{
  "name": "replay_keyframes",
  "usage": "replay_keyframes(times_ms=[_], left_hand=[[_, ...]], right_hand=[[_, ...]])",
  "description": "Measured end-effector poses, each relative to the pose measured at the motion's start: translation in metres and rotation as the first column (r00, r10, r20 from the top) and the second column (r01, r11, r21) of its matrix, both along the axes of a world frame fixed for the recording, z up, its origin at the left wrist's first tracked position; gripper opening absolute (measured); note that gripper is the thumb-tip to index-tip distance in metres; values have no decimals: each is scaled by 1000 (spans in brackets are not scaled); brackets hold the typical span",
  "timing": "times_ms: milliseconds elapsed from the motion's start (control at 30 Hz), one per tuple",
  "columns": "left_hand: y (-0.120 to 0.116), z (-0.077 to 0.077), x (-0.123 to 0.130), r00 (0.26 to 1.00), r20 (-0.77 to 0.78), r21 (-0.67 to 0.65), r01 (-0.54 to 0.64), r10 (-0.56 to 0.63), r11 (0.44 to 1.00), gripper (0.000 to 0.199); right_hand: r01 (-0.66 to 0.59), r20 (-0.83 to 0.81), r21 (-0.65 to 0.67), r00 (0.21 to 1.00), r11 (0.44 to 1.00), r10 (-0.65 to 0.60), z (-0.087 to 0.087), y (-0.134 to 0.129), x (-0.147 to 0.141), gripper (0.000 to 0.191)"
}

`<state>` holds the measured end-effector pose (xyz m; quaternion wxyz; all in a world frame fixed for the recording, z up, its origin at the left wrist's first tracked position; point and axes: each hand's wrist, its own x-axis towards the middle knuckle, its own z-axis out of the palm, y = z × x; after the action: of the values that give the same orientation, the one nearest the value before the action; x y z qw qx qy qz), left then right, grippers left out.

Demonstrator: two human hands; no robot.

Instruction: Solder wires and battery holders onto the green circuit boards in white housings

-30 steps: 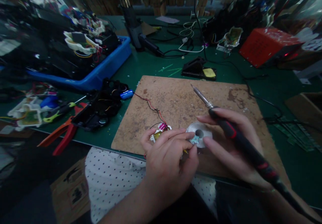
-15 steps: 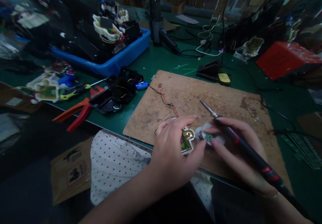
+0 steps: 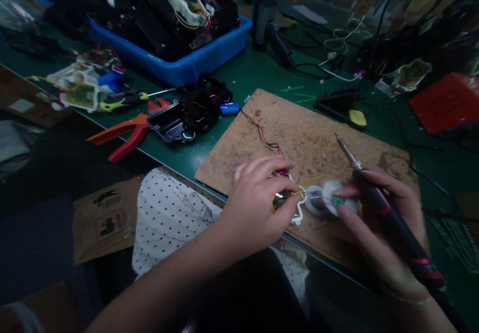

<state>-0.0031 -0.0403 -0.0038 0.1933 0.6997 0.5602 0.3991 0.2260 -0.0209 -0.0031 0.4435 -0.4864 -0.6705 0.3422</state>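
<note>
My left hand (image 3: 258, 196) lies over a white plastic housing (image 3: 297, 218) with a circuit board in it, partly hidden by my fingers. Its thumb and forefinger pinch the end of a thin wire (image 3: 309, 193). Between the thumb and a finger of my right hand (image 3: 385, 218) is a small green circuit board (image 3: 338, 201), which the wire runs towards. That same hand also holds a soldering iron (image 3: 381, 203), tip pointing up and away to the left. Behind the small board, a solder spool (image 3: 317, 201) lies on the brown work board (image 3: 239, 138).
Left of the work board are a blue battery cell (image 3: 229, 108), black housings (image 3: 168, 123), orange-red pliers (image 3: 130, 131) and a screwdriver (image 3: 123, 102). A blue bin (image 3: 209, 61) of parts stands behind. An iron stand with a yellow sponge (image 3: 358, 118) and a red box (image 3: 445, 103) are at the right.
My hands have moved apart: the right one, with the iron and small board, went right. A thin wire now stretches between them. The camera view has shifted too.
</note>
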Motion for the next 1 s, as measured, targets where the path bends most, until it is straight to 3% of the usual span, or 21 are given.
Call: replay_keyframes(times_ms=[433,1000], left_hand=[[5,-5,-3,998,67,-26,24,-23,999,7],[5,-7,2,993,115,-12,10,-9,1000,10]], right_hand=[[11,2,73,1000,997,-11,-3,1,-3,63],[-22,-9,61,1000,998,23,-2,0,-3,61]])
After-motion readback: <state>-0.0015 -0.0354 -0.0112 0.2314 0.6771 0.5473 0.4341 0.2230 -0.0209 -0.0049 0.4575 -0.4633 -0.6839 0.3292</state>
